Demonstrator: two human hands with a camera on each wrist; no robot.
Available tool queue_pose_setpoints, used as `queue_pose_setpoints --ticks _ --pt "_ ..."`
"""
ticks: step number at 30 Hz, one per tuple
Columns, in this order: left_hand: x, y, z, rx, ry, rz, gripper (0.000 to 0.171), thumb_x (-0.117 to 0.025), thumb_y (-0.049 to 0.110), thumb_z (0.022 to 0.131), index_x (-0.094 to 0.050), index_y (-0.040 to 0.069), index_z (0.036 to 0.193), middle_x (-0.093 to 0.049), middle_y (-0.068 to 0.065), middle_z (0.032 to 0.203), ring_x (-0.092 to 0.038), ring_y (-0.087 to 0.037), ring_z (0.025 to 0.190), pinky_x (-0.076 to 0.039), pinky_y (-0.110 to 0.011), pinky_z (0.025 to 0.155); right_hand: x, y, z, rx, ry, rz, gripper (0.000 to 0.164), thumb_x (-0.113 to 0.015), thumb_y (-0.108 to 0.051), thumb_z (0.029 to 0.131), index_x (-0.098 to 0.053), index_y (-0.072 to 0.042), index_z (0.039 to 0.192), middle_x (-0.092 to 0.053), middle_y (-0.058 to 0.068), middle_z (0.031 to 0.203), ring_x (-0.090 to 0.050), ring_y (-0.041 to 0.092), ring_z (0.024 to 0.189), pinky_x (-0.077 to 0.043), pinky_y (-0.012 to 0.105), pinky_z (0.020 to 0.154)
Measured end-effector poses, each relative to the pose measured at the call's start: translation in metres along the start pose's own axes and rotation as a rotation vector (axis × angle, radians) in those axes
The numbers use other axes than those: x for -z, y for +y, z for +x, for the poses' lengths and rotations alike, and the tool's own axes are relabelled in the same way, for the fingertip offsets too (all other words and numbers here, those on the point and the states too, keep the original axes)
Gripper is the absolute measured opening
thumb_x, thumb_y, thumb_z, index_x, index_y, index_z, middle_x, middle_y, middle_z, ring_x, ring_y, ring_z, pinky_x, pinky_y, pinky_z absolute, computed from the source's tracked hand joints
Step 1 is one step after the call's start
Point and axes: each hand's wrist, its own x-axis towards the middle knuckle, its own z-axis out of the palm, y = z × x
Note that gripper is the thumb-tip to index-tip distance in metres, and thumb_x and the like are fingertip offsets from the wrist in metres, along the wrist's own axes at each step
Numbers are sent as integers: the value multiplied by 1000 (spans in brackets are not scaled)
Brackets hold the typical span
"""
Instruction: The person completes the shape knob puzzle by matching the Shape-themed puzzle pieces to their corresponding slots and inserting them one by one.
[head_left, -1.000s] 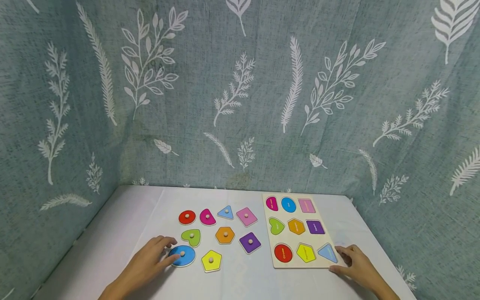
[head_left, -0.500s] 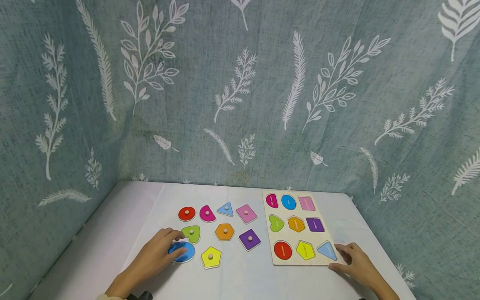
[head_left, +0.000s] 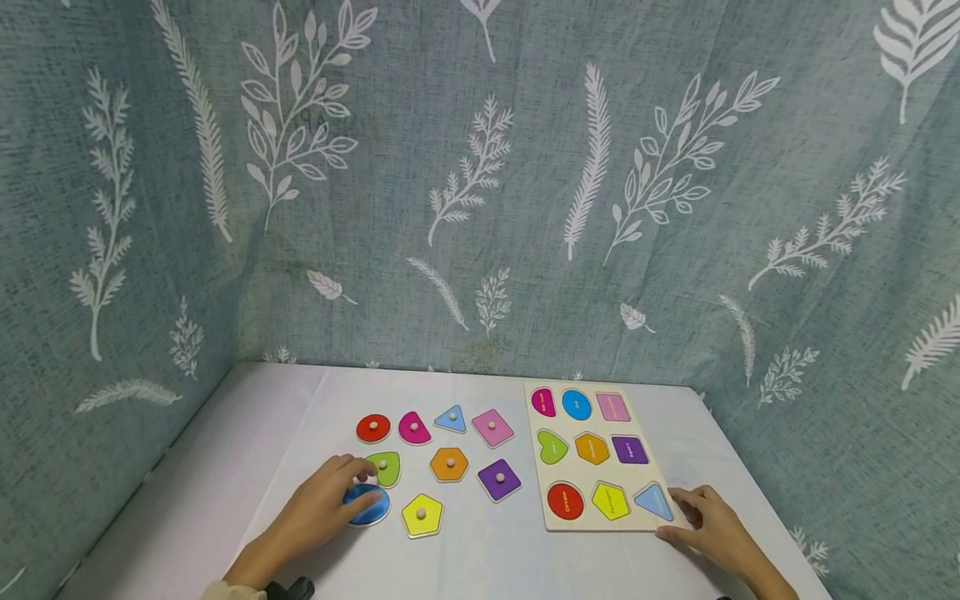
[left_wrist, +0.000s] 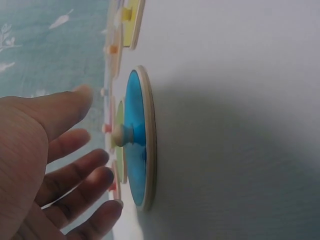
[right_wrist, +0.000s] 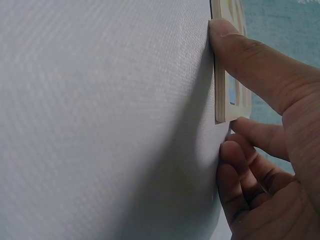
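My left hand (head_left: 318,508) hovers over a blue oval puzzle piece (head_left: 372,516), which lies flat on the table. In the left wrist view its fingers are spread and loosely bent beside the oval's wooden knob (left_wrist: 120,135), holding nothing. Past the fingertips is a green heart piece (head_left: 390,469), partly covered by them in the head view. My right hand (head_left: 716,533) holds the near right corner of a wooden puzzle board (head_left: 585,476), thumb (right_wrist: 245,52) against its near edge and index finger at its side. The board bears printed, coloured shapes with labels.
Other knobbed pieces lie left of the board: a red circle (head_left: 373,428), magenta half round (head_left: 415,428), blue triangle (head_left: 451,419), pink square-like piece (head_left: 492,427), orange hexagon (head_left: 449,465), purple square (head_left: 499,481) and yellow pentagon (head_left: 422,517). A leaf-patterned curtain (head_left: 480,208) hangs behind.
My left hand has shifted forward and a little right over the blue oval, its fingertips now overlapping the green heart. The right hand stays at the board's corner.
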Motion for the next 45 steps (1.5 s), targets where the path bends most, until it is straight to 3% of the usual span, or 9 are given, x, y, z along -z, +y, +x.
queue_pose_setpoints --ticks 10,22,28,45 --pt "0 -6 19 44 -3 -27 32 -80 30 91 -70 14 117 -63 4 98 -56 -14 89 -54 -35 77 0 0 0 -6 -9 4 91 -92 -45 74 -58 13 135 -47 5 92 -47 19 85 -45 29 70" --pt "3 -8 57 13 12 -58 29 -78 27 93 -70 6 112 -64 0 95 -58 -17 84 -53 -37 75 -1 1 0 -14 2 1 90 -92 -46 73 -59 11 134 -47 5 92 -47 19 85 -44 29 70" --pt "-4 -4 74 22 17 -94 32 -77 24 94 -69 4 117 -67 -3 98 -60 -18 87 -56 -39 81 -1 2 -1 -11 3 12 90 -92 -47 72 -60 10 134 -47 5 92 -47 19 85 -44 29 70" --pt "-27 5 104 54 -56 -157 24 -81 21 90 -69 8 106 -62 2 86 -56 -16 77 -51 -29 68 -2 4 1 -15 3 28 89 -92 -46 72 -61 8 135 -45 5 92 -46 19 86 -42 28 69"
